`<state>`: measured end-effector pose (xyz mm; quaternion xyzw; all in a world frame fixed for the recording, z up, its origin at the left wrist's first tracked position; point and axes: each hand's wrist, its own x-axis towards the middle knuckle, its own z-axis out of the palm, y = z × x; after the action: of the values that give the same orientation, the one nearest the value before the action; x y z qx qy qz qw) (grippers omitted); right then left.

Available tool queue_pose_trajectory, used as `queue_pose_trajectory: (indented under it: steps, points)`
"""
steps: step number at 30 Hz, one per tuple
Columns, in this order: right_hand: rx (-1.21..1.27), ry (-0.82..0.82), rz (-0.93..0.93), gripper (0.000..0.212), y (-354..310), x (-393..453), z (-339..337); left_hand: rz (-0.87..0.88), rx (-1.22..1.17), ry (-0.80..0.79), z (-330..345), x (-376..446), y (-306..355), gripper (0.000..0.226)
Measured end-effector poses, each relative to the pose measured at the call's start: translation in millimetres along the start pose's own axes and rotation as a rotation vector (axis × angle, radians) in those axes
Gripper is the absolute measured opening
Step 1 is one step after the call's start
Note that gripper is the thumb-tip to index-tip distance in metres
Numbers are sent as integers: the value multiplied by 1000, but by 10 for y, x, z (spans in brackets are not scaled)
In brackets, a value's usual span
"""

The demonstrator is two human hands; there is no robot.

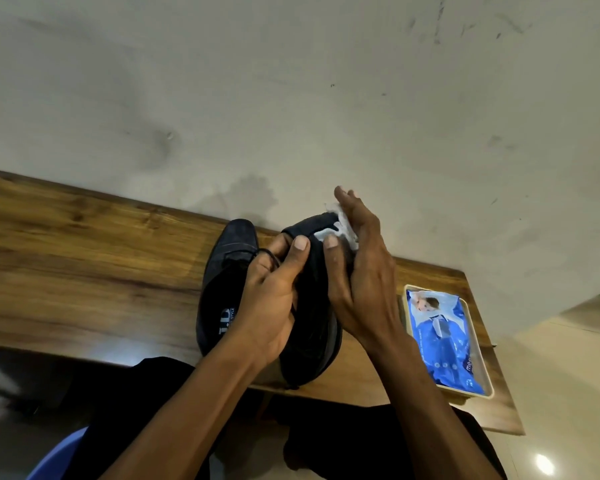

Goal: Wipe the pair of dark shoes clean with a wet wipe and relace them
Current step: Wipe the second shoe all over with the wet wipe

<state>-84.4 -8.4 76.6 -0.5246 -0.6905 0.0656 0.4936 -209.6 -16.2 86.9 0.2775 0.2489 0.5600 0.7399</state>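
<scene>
Dark fabric shoe (312,306) is raised off the wooden counter (84,258), gripped by the left hand (274,292), probably to steady it while the right hand (357,271) presses a white wipe (340,230) against its toe. The 2nd shoe (222,271) lies beside it. A blue wipe pack (444,341) sits in a tray (483,355) nearby. Hands hide most laces.
</scene>
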Motion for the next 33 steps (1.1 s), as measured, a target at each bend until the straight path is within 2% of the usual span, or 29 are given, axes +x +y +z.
queue_pose_trajectory:
  steps: [3,9,12,16,22,25,27,31,33]
  points:
    - [-85,63,-64,32,40,-29,42,-1,13,3,10,-4,7,22]
    - [-148,-33,-251,39,27,-157,230,22,-41,70,-39,27,34,20]
    - [-148,-52,-217,44,82,-134,222,16,-25,88,-46,41,39,20]
    - [-56,61,-22,47,132,-70,252,8,-5,104,-31,72,8,22]
    - [-108,-43,-207,50,-53,-338,446,-3,0,145,-58,94,19,21]
    - [-129,-69,-228,51,26,-399,466,12,3,196,-79,130,35,21]
    - [-105,-56,-183,52,101,-385,458,26,9,198,-73,150,27,19]
    - [25,32,39,55,106,-288,517,20,8,215,-63,186,11,20]
    - [38,46,70,56,47,-290,563,17,41,220,-82,194,14,26]
